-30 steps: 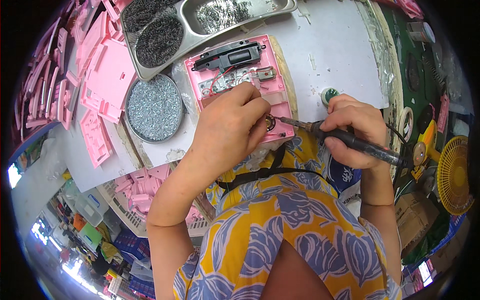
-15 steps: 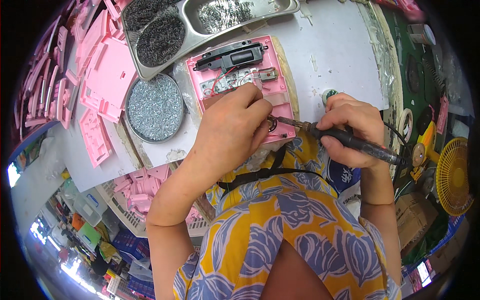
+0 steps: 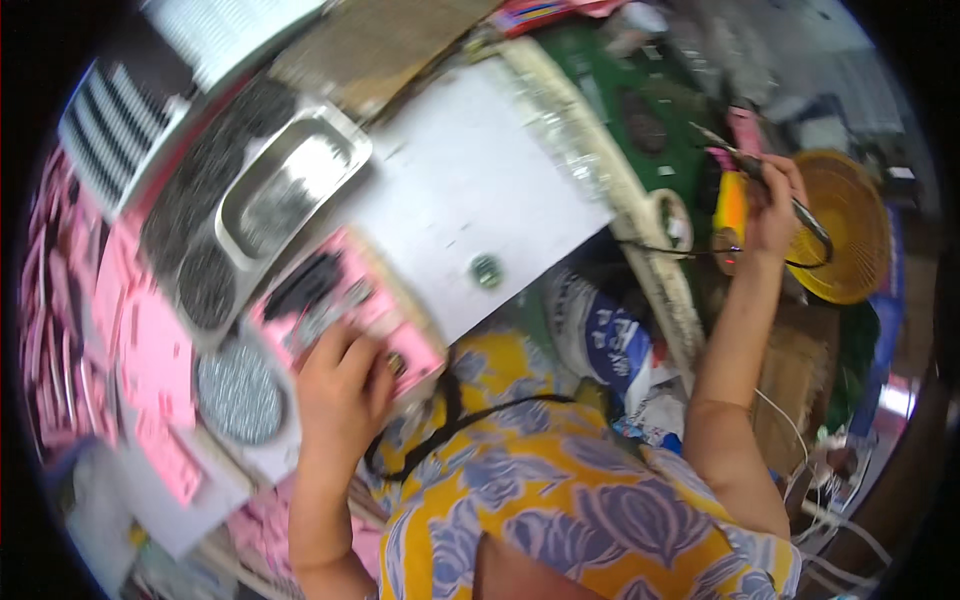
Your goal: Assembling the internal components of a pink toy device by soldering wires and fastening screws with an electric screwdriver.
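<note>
My left hand (image 3: 345, 395) is bent over an opened pink plastic casing (image 3: 420, 350), its fingers curled down at the parts inside. What they pinch, if anything, is hidden and blurred. Inside the casing lie a long black part (image 3: 305, 285) and, near my fingertips, a small round metal part (image 3: 397, 363). Off to the right, well away from the casing, my right hand (image 3: 775, 215) is closed round a soldering iron (image 3: 745, 163). Its metal tip points up and left, and its cord trails from the handle. A yellow stand (image 3: 733, 205) is beside it.
A steel tray (image 3: 357, 148) with dark springs (image 3: 205, 285) stands beyond the casing. Small screws (image 3: 240, 390) fill a round dish left of my left hand. Pink panels (image 3: 155, 350) are piled at the left. A small green round container (image 3: 486, 270) and a tape roll (image 3: 672, 220) stand rightward.
My right hand has carried the soldering iron away from the casing, up and right toward the yellow stand. The view has swung to the right; my left hand is still at the casing.
</note>
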`<state>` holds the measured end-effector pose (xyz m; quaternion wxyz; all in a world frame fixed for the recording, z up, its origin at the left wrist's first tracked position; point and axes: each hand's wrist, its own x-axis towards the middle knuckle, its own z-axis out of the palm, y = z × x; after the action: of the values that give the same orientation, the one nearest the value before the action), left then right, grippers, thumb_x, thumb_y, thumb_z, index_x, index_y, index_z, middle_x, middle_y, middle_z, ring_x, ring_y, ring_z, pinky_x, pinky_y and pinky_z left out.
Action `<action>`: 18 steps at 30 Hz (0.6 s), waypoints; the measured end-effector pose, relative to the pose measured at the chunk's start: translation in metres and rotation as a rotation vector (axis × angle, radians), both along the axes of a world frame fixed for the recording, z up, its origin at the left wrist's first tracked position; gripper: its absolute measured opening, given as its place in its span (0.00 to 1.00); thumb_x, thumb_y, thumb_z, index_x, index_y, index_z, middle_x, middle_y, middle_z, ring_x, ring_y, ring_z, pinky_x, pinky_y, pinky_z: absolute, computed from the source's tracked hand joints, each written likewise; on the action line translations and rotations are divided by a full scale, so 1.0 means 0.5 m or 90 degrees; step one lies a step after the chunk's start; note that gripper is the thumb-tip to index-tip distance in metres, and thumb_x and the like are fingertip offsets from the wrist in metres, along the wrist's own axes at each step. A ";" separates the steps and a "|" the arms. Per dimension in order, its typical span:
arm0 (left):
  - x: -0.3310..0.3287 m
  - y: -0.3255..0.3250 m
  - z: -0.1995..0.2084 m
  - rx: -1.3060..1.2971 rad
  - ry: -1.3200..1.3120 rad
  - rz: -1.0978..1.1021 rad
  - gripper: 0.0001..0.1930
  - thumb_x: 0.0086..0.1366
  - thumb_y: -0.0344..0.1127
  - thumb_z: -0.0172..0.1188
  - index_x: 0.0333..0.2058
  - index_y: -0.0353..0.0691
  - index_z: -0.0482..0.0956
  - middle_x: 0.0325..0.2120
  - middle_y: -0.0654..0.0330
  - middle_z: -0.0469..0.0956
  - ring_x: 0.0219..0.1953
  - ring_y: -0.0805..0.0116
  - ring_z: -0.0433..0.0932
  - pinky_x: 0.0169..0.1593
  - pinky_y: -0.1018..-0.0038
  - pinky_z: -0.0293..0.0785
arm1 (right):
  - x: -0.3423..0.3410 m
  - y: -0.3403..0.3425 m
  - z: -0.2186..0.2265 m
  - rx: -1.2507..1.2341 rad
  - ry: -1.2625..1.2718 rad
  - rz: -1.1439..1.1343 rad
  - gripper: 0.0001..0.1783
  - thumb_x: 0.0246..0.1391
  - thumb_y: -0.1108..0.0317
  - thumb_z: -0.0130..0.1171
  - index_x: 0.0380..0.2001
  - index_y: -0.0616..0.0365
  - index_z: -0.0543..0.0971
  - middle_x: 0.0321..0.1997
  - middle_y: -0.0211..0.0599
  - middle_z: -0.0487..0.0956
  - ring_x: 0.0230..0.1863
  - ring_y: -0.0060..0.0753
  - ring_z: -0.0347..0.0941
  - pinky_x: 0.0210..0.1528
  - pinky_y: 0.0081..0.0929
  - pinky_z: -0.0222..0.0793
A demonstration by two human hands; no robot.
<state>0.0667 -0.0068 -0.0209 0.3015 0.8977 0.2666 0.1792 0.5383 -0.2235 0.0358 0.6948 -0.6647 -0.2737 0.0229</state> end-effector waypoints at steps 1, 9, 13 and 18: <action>0.006 -0.004 0.007 -0.005 0.006 0.007 0.09 0.53 0.26 0.66 0.34 0.38 0.81 0.30 0.54 0.77 0.32 0.52 0.79 0.35 0.62 0.76 | 0.029 -0.018 0.004 0.030 -0.005 -0.028 0.02 0.57 0.74 0.62 0.34 0.60 0.81 0.26 0.25 0.76 0.21 0.12 0.62 0.23 0.15 0.52; 0.024 0.007 0.007 0.071 0.001 -0.095 0.15 0.53 0.24 0.66 0.42 0.41 0.83 0.34 0.57 0.80 0.35 0.55 0.80 0.38 0.63 0.78 | 0.130 0.055 -0.049 -0.009 0.027 -0.115 0.03 0.55 0.70 0.67 0.32 0.56 0.83 0.25 0.23 0.77 0.23 0.16 0.67 0.27 0.16 0.61; 0.007 0.011 0.007 0.077 0.020 -0.143 0.20 0.52 0.25 0.66 0.47 0.41 0.82 0.37 0.56 0.80 0.39 0.54 0.80 0.41 0.63 0.78 | 0.109 0.118 -0.090 -0.074 0.189 -0.034 0.11 0.57 0.63 0.71 0.40 0.52 0.82 0.28 0.32 0.80 0.27 0.24 0.75 0.34 0.25 0.72; -0.048 0.013 0.038 -0.095 -0.175 0.052 0.21 0.58 0.20 0.63 0.51 0.36 0.77 0.47 0.50 0.77 0.39 0.59 0.80 0.41 0.68 0.77 | -0.077 0.059 -0.101 0.215 0.494 0.299 0.24 0.70 0.59 0.52 0.59 0.66 0.70 0.34 0.34 0.79 0.25 0.23 0.65 0.30 0.22 0.66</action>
<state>0.0429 -0.0003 -0.0017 0.3937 0.8281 0.2719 0.2921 0.4999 -0.1939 -0.0148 0.8199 -0.4052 -0.1367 0.3806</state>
